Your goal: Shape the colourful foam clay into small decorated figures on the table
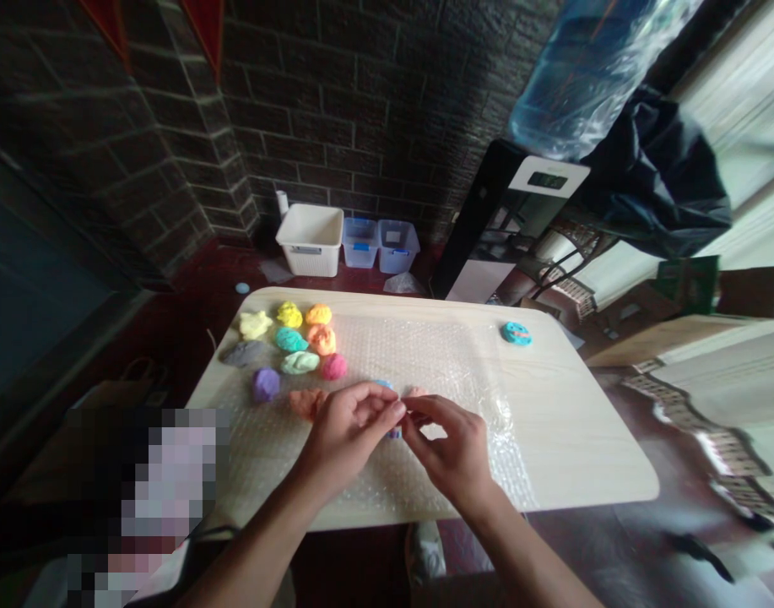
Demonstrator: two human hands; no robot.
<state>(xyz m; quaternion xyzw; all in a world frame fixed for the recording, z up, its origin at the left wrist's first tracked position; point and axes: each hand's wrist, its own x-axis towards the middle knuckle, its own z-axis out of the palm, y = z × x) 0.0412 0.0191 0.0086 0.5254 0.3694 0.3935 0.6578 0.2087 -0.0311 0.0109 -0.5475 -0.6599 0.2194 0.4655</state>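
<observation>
My left hand (358, 418) and my right hand (453, 435) meet over the bubble wrap (387, 490), thumbs and forefingers pinched together. Whatever sits between the fingertips is too small to make out. Partly hidden behind the hands are a light blue piece (384, 383), a pale pink piece (417, 392) and a small blue-purple piece (395, 434). Beside my left hand lies a brownish-orange lump of modelling clay (304, 404). Further left are several more clay lumps, among them a purple one (266, 384), a pink one (334, 366) and a green one (291, 339).
A round turquoise piece with an orange stripe (516, 333) lies at the table's (589, 422) far right. Beyond the table stand a white bin (311, 245), two clear plastic boxes and a water dispenser (481, 228). A pixelated area covers the lower left.
</observation>
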